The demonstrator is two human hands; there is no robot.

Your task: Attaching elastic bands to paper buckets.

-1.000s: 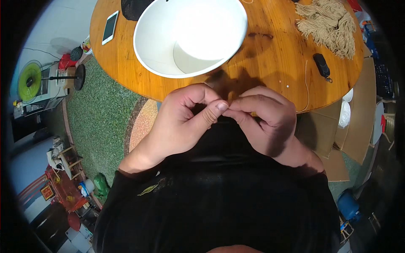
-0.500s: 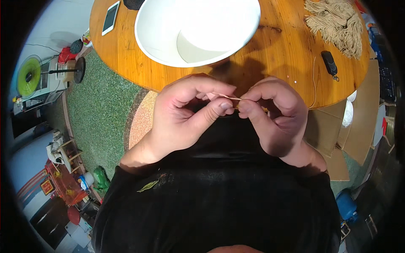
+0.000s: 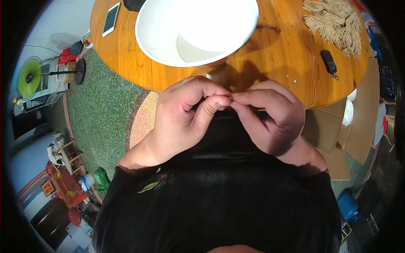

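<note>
Over the near edge of the round wooden table (image 3: pixel 126 59), my two hands meet fingertip to fingertip. My left hand (image 3: pixel 179 122) is closed in a pinch, thumb pressed against the curled forefinger. Touching it, my right hand (image 3: pixel 274 114) pinches at the same spot with thumb and forefinger. A thin pale string showed between them half a second ago; now the fingertips hide nearly all of it. Just beyond the hands stands a large white tub (image 3: pixel 156 46) with a pale inside.
A bundle of beige yarn (image 3: pixel 337 27) lies at the table's far right, with a black key fob (image 3: pixel 328 62) and a thin cord (image 3: pixel 313 80) nearer. A white phone (image 3: pixel 111 19) lies far left. Flattened cardboard (image 3: pixel 358 122) is on the floor; a fan (image 3: pixel 29 77) stands left.
My fingertips have come together, covering the string that stretched between them. The right forefinger has straightened, reaching toward the left thumb.
</note>
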